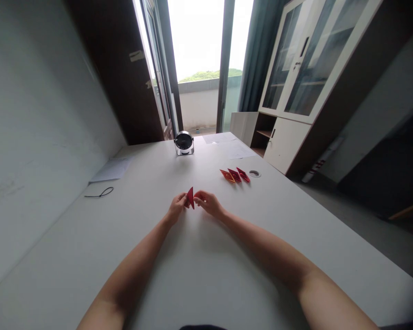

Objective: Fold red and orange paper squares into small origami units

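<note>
A small red folded paper piece (191,197) stands up between my hands, a little above the white table. My left hand (177,207) is closed on its left side, thumb and fingers pinching it. On the other side my right hand (209,203) has its fingertips closed at the paper's right edge, where a bit of red shows; the exact grip is too small to make out. Farther right lie three folded paper pieces in a row: an orange-red one (227,176), a dark red one (234,175) and a red one (243,174).
A round black-and-silver fan-like device (184,143) stands at the table's far end. Paper sheets (112,169) lie by the left wall, near a black cable tie (99,194). More sheets (240,151) lie at the far right, beyond a round cable hole (254,173).
</note>
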### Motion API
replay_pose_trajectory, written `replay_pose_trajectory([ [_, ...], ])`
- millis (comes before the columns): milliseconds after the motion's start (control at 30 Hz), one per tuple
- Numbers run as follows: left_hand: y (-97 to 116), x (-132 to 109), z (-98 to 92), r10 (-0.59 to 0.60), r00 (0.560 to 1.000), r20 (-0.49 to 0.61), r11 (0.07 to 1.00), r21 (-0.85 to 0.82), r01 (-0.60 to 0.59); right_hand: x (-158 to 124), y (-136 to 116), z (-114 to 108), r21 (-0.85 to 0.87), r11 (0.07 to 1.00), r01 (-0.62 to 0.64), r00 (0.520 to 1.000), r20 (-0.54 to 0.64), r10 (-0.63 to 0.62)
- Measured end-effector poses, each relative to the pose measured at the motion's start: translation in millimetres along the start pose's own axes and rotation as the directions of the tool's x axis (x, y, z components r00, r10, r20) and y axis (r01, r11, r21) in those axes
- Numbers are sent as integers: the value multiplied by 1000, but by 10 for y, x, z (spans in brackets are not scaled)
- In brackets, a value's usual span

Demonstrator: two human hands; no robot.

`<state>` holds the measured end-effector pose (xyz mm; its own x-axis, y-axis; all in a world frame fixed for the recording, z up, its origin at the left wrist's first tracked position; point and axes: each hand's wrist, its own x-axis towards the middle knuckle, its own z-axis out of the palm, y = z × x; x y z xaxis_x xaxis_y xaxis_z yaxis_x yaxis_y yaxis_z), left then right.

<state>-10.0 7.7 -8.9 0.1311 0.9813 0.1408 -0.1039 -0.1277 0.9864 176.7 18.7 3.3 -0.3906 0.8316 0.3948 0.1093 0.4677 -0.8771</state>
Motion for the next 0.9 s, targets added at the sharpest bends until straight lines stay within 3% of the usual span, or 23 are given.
replay_pose_trajectory([
  [267, 26, -20, 14, 22, 1000, -1, 999, 23, -22, 16, 34, -3, -72, 997, -16, 995, -97, 9],
  [433, 33, -42, 60, 6, 999, 53, 995, 98, -11, 21, 83, 23, -114, 993, -43, 990, -138, 27],
  [600, 17, -44, 106, 52, 999, 11, 985, 164, -53, 8, 75, 2, -199, 977, -71, 981, -190, 32],
  [767, 71, -107, 146, 107, 994, 36, 944, 308, -113, -15, -8, -43, -252, 965, -77, 985, -172, 34],
  [900, 93, -134, 169, 132, 990, 41, 928, 346, -138, -2, -17, -36, -161, 986, -52, 989, -143, 29],
])
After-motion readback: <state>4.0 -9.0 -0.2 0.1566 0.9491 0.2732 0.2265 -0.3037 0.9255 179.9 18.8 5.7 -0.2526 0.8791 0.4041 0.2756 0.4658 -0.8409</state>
